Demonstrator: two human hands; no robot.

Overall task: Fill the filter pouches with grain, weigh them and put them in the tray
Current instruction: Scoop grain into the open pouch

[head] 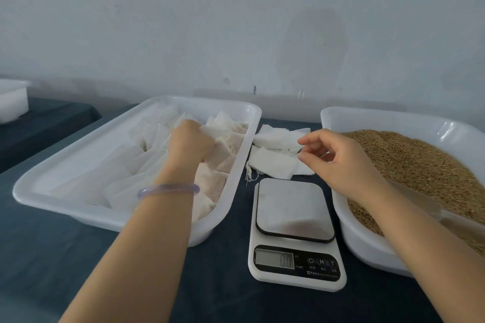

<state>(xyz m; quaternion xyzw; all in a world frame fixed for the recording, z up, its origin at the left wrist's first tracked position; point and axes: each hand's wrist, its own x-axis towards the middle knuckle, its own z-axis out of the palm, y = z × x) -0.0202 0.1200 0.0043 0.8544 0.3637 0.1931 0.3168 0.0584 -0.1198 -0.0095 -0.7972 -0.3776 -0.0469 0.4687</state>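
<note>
Main worry here: the empty pouches (278, 162) just behind the scale (294, 217) are thin and lie overlapped. The right hand (338, 160) hovers above them, fingers loosely curled and holding nothing, so it could easily lift two at once or snag a string (248, 175). The left hand (191, 141) is curled round a filled pouch (212, 130) inside the tray (78, 149) left of the scale, and a sloppy drop near the rim might tip it out. The filled ones look plump, off-white and loosely piled. The grain (420, 160) sits in the tub (367, 249) right of the scale.
</note>
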